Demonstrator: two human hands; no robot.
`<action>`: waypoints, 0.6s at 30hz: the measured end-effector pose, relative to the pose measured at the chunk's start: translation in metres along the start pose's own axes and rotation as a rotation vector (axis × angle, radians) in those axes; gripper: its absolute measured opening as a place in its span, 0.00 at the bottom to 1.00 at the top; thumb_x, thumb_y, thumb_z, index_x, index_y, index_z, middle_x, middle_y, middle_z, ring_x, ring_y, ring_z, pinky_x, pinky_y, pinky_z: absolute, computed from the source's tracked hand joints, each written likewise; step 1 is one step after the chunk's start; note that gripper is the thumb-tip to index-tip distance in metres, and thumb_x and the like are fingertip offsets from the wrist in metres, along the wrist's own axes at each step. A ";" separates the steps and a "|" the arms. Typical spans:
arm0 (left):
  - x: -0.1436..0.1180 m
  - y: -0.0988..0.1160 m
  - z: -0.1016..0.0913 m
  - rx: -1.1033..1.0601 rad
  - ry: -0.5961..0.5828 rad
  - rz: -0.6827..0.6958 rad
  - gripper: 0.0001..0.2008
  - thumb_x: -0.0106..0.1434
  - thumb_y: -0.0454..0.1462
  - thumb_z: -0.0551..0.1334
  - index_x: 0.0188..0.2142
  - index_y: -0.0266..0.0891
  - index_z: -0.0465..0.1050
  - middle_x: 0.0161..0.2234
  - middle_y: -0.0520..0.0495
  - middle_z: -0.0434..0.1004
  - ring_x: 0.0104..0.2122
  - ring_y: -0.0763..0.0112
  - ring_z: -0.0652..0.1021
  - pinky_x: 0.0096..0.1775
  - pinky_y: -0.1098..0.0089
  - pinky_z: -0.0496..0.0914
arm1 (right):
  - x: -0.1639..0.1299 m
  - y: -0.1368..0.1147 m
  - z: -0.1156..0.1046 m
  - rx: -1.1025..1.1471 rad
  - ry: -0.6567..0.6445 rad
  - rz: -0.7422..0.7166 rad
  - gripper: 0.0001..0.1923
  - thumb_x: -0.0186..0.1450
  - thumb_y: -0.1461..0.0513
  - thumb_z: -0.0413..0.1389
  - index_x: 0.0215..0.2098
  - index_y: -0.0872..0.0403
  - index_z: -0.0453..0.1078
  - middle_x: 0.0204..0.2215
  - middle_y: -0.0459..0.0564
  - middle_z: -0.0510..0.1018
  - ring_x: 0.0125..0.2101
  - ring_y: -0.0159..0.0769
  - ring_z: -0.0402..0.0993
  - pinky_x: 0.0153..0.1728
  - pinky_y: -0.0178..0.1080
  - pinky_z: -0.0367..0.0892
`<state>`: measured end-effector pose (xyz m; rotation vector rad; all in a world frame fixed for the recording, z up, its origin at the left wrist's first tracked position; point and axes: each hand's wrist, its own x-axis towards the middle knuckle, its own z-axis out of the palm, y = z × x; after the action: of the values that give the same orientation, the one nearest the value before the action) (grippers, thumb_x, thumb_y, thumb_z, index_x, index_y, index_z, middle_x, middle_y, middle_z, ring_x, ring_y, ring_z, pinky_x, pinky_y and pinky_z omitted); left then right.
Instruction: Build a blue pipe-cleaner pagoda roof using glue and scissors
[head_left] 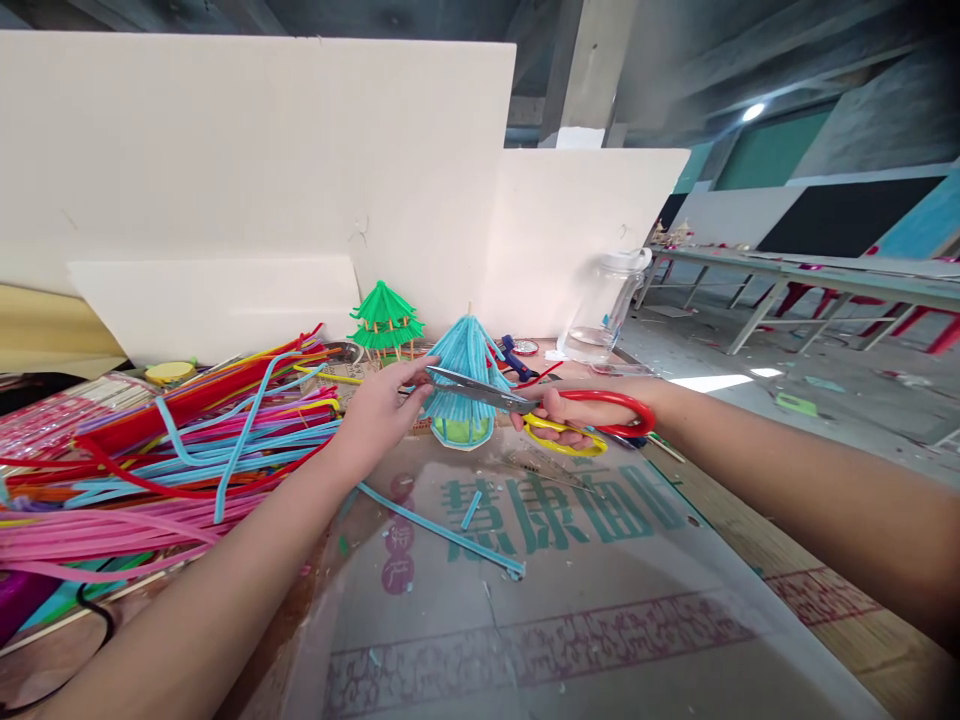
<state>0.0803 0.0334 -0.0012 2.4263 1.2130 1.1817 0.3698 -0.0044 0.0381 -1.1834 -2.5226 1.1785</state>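
Observation:
A small pavilion model [459, 350] stands upright on the work surface, its pointed roof covered in light blue pipe cleaners, with a pale green base. At the left edge of that roof are the thumb and fingertips of my left hand [386, 405], closed on it; the exact contact is partly hidden. My right hand [559, 412] grips scissors [480, 390] with one red and one yellow handle loop. Their blades point left across the front of the roof, the tips close to my left fingers. On the sheet in front lie a long blue pipe cleaner [442, 530] and a short cut piece [472, 510].
Bundles of coloured pipe cleaners [255, 440] heap up on the left. A green tiered pavilion model [384, 320] stands behind, before white boards [247, 150]. A clear plastic jug [604, 305] and a dark blue glue gun [517, 358] sit at the back right.

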 end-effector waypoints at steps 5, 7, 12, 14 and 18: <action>0.001 -0.002 0.000 -0.100 -0.010 -0.036 0.19 0.63 0.38 0.58 0.53 0.40 0.73 0.38 0.48 0.79 0.38 0.67 0.77 0.45 0.67 0.71 | 0.007 0.003 0.000 0.151 -0.138 -0.081 0.34 0.67 0.39 0.36 0.52 0.58 0.61 0.29 0.43 0.61 0.22 0.26 0.57 0.20 0.30 0.56; 0.002 -0.004 0.001 -0.195 -0.029 -0.062 0.20 0.62 0.39 0.58 0.53 0.40 0.72 0.37 0.48 0.78 0.37 0.68 0.77 0.43 0.67 0.71 | 0.007 0.003 0.001 0.189 -0.127 -0.064 0.33 0.67 0.40 0.37 0.51 0.57 0.61 0.28 0.43 0.60 0.22 0.26 0.56 0.19 0.30 0.56; 0.005 -0.007 0.005 -0.458 -0.050 -0.130 0.23 0.58 0.39 0.62 0.53 0.37 0.67 0.32 0.50 0.73 0.35 0.69 0.76 0.37 0.69 0.71 | 0.004 0.003 0.004 0.215 -0.106 -0.050 0.32 0.67 0.39 0.40 0.50 0.56 0.62 0.29 0.43 0.60 0.21 0.24 0.53 0.18 0.28 0.56; 0.005 -0.007 0.005 -0.501 -0.062 -0.143 0.23 0.57 0.39 0.62 0.52 0.37 0.66 0.32 0.51 0.72 0.34 0.70 0.75 0.36 0.69 0.71 | 0.004 0.003 0.003 0.201 -0.108 -0.049 0.33 0.66 0.39 0.39 0.50 0.55 0.62 0.29 0.44 0.60 0.21 0.24 0.54 0.18 0.28 0.56; 0.006 -0.007 0.006 -0.551 -0.074 -0.155 0.24 0.57 0.39 0.62 0.53 0.37 0.64 0.32 0.51 0.72 0.34 0.71 0.75 0.36 0.70 0.70 | 0.005 -0.002 0.002 0.159 -0.099 -0.035 0.33 0.66 0.38 0.39 0.50 0.54 0.63 0.29 0.45 0.61 0.22 0.26 0.56 0.18 0.29 0.57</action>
<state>0.0822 0.0437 -0.0054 1.9159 0.8853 1.1769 0.3646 -0.0028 0.0372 -1.0634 -2.4525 1.4318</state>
